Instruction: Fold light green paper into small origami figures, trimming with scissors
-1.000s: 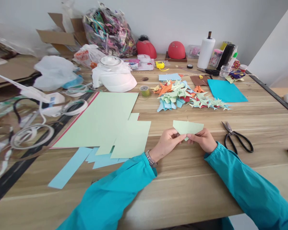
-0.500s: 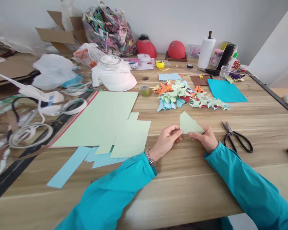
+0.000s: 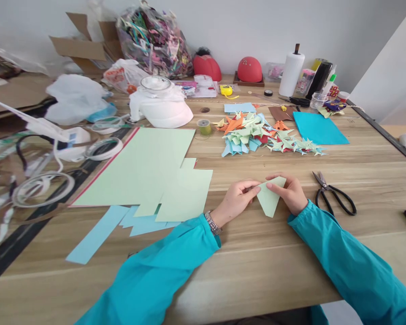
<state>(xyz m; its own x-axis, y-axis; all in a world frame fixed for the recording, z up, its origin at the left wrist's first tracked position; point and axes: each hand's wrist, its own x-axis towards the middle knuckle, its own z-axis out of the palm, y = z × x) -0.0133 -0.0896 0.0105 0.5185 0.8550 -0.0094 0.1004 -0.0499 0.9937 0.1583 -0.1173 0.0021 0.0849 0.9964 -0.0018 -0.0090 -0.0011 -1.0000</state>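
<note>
A pale green folded paper triangle (image 3: 269, 198) hangs point-down between both hands, just above the wooden table (image 3: 257, 266). My left hand (image 3: 236, 200) pinches its upper left corner. My right hand (image 3: 291, 192) grips its upper right edge with curled fingers. Both sleeves are teal, and a watch sits on the left wrist. A heap of small folded paper figures (image 3: 257, 133) in green, blue, orange and red lies beyond the hands.
Black scissors (image 3: 334, 194) lie to the right of my right hand. Large pale green sheets (image 3: 149, 174) and blue strips (image 3: 98, 232) are spread at left. A teal sheet (image 3: 318, 128), tape rolls (image 3: 103, 149), bags, boxes and a paper-towel roll (image 3: 291, 72) crowd the back.
The paper was turned over in my hands: its point faced up half a second ago and now points down toward me. Both hands stayed in about the same place.
</note>
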